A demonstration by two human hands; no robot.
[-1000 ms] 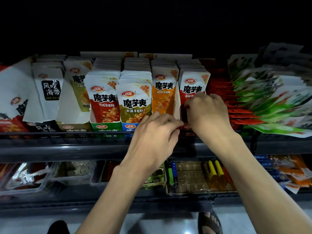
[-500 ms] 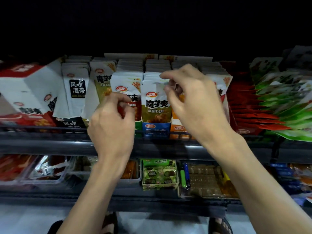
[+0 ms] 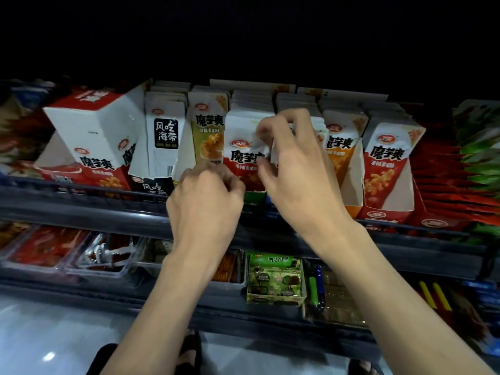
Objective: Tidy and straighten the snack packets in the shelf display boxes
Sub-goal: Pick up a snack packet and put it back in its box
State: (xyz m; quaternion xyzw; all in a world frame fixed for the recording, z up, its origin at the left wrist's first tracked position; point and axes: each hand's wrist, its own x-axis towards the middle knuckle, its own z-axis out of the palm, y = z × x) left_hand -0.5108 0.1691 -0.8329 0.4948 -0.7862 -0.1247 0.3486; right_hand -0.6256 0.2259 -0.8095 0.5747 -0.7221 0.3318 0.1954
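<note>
On the upper shelf (image 3: pixel 81 212), the right hand (image 3: pixel 297 171) pinches the top of the red packet (image 3: pixel 242 161) in the middle box (image 3: pixel 254 201), while the left hand (image 3: pixel 208 204) pinches its lower corner, probably to stand it straight.

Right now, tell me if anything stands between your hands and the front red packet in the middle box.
Nothing visible does. The right hand pinches the front red packet near its top, and the left hand curls at its lower left corner, beside the yellow packet; its grip is hidden.
</note>
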